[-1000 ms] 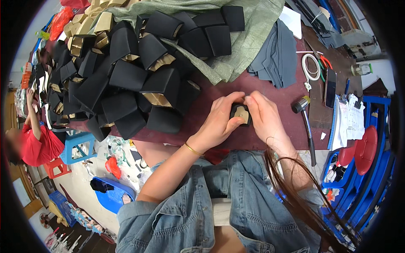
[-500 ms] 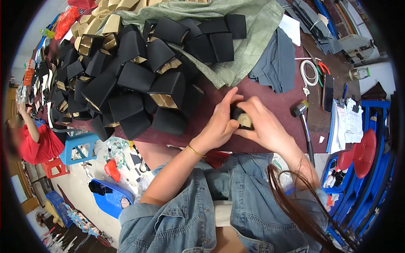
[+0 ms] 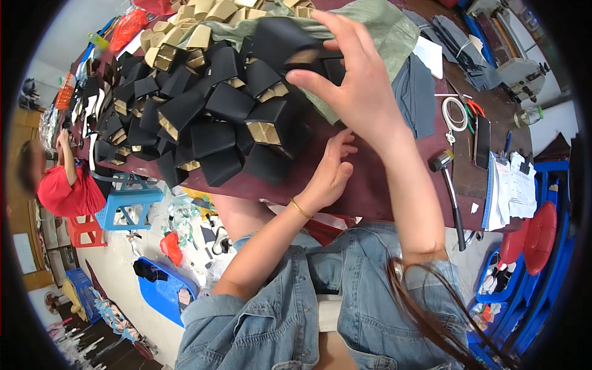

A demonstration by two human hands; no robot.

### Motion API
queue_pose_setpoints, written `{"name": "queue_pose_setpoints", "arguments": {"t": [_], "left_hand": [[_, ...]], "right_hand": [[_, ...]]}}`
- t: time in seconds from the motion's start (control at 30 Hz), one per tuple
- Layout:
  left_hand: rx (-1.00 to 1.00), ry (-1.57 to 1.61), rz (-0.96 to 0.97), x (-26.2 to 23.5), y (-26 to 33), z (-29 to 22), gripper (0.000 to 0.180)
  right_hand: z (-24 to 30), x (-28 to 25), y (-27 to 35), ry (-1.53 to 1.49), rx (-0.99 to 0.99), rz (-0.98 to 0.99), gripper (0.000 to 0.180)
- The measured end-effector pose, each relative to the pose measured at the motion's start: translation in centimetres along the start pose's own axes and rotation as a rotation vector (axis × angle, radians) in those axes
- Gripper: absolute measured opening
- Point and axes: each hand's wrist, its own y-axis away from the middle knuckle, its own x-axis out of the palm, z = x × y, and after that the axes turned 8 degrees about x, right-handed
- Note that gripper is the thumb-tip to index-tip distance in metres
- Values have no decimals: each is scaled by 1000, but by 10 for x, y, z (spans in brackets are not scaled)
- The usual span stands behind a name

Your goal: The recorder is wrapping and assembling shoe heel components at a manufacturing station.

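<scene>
right hand: we've got it lifted up over the heap, thumb and fingers pinched on a black box with a tan lining, held right above the top of the pile.

left hand: lying loose and open on the dark red table, palm down, holding nothing, just beside the near edge of the pile.

the box: in the air, in the right hand, tilted, its open side partly hidden by the fingers. It's just above the other boxes and not resting on them yet, as far as we can tell.

pile of boxes: a big sloping stack of black boxes with tan insides, spreading left across the table. A green cloth sits behind it.

how we'd do it well: seems like the move is adding this one to the stack, so we'd set it flat on a stable spot rather than dropping it on the slope, since the front boxes sit near the table edge and could slide off.

other stuff: hammer to the right, papers past it, well clear of both hands. Another person in a red shirt is off to the left.
</scene>
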Motion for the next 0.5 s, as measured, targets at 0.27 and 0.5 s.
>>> {"name": "queue_pose_setpoints", "arguments": {"t": [0.27,0.5], "left_hand": [[1,-353,380,-44,130,-66,19],[-227,-800,664,-23,177,59,26]], "right_hand": [[9,-27,106,-283,284,849,15],[-47,-6,145,-60,299,534,9]]}}
